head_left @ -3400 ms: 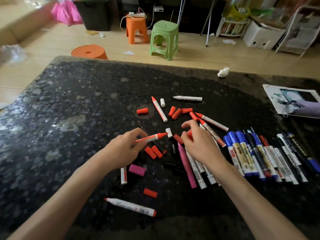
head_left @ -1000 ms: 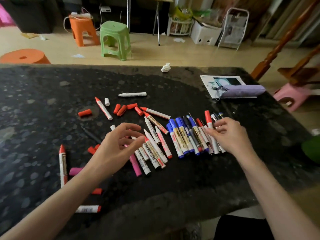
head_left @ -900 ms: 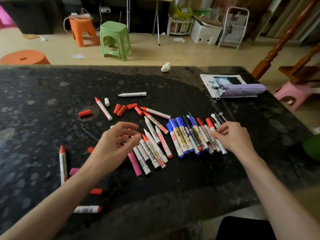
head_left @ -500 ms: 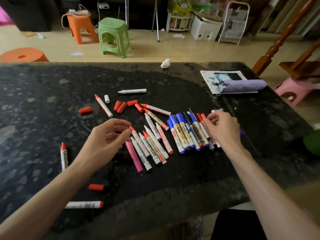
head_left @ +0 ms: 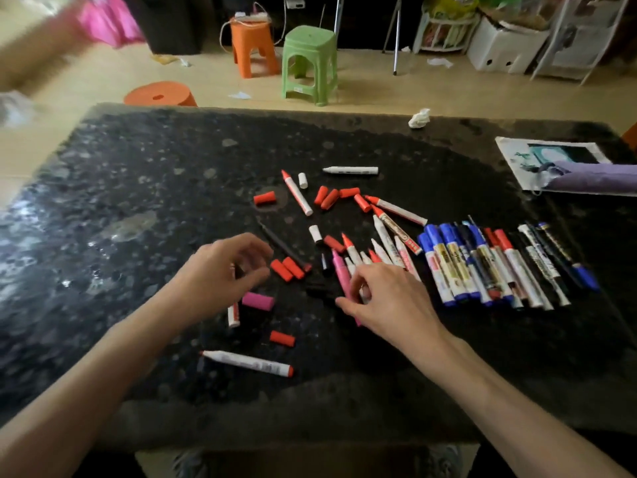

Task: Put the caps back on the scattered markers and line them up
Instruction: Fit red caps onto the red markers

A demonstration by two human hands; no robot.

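On the black stone table [head_left: 138, 188], a row of capped markers [head_left: 499, 267] with blue, red and black caps lies at the right. Left of it is a heap of uncapped red-tipped markers [head_left: 386, 243]. My right hand [head_left: 389, 298] rests on the heap's near end, with thumb and forefinger either side of the pink marker [head_left: 339, 274], which still lies on the table. My left hand [head_left: 224, 270] hovers loosely curled and holds nothing. A pink cap [head_left: 258, 301] lies just right of that wrist, and two red caps [head_left: 287, 269] lie beside its fingertips.
More red caps [head_left: 331, 198] and single markers [head_left: 248, 362] are strewn across the middle. A printed sheet [head_left: 517, 157] with a purple pouch [head_left: 593, 181] lies at the far right and a crumpled tissue [head_left: 420, 118] at the far edge. Stools stand on the floor beyond.
My right hand has left the row of capped markers and come left onto the heap, at the pink marker. The left hand stays hovering. The view has swung left.
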